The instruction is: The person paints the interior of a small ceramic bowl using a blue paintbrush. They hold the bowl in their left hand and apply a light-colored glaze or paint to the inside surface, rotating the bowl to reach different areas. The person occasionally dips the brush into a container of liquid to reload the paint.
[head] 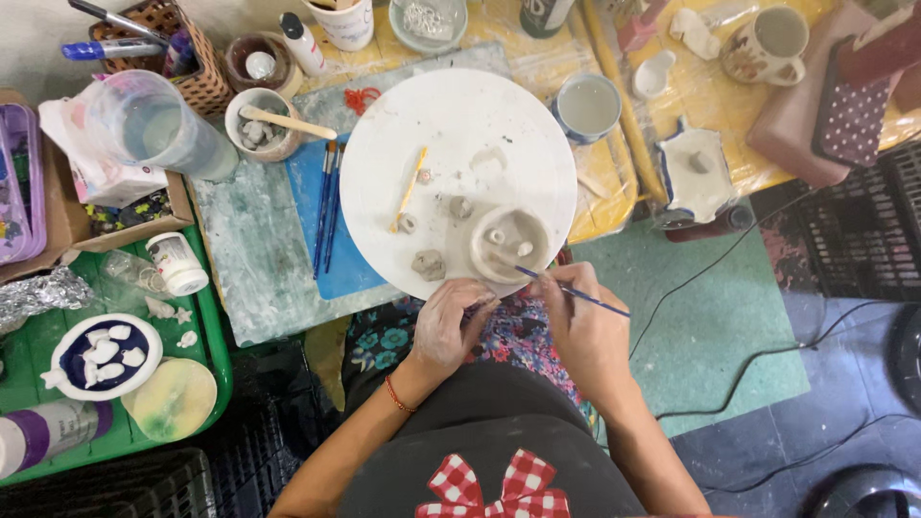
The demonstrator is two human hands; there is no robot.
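Grey clay bowl (508,242), small and round, sits at the near edge of a white round board (459,144) on the bench (259,259), with a few tiny clay bits inside it. Right hand (583,326) grasps a thin blue-handled brush (566,288) in a pen-style grip, tip reaching into the bowl's near side. Left hand (449,324) rests against the board edge just beside the bowl, fingers curled and clay-dusted; cannot tell whether it pinches anything.

Also on the board: a yellow-handled tool (410,189) lying diagonal, a rough clay lump (428,264) near the left hand, smaller clay pieces between them.

Left of the board, two brushes (328,206) lie on a blue mat (336,240). Beyond them a small bowl with a wooden stick (269,123) and a clear plastic cup (158,129). Right of the board, a blue-rimmed cup (588,105) of cloudy water. Far left, a green tray (216,336) carries a dark blue dish (104,355) with white clay shapes and a pale round lid (175,398).
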